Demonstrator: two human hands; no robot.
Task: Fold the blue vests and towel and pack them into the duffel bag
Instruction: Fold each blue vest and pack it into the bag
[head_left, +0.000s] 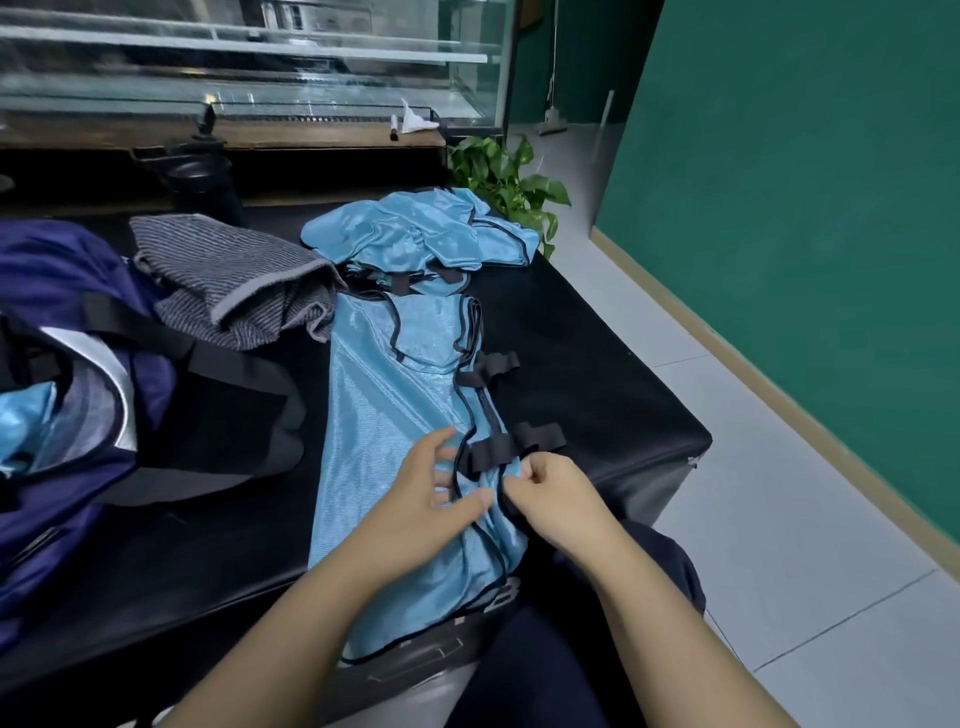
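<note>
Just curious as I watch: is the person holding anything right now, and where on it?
Yes. The right hand pinches the blue vest at its black-trimmed side edge, near an elastic strap; the left hand rests on it.

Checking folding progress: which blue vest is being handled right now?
The flat vest under both hands; the crumpled vest lies untouched farther back by the plant.
</note>
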